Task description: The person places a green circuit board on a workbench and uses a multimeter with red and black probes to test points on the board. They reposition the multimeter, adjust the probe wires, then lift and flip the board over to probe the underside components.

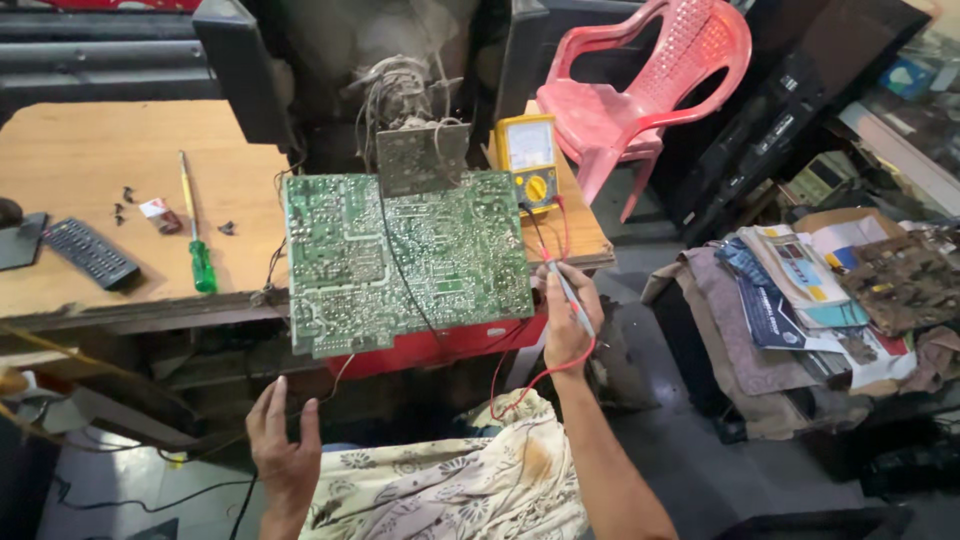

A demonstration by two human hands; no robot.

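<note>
Probe (568, 290) in right hand (566, 318) beside board edge (528, 290)

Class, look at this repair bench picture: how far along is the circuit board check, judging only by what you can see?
Done: the green circuit board is out, solder side up, with loose screws and a screwdriver on the table. In hand: the right hand holds a probe at the board's edge, wired to the yellow meter. The left hand is empty. Left: the board remains unmounted.

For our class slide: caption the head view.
Right hand holds meter probes beside a green circuit board; left hand open.
</note>
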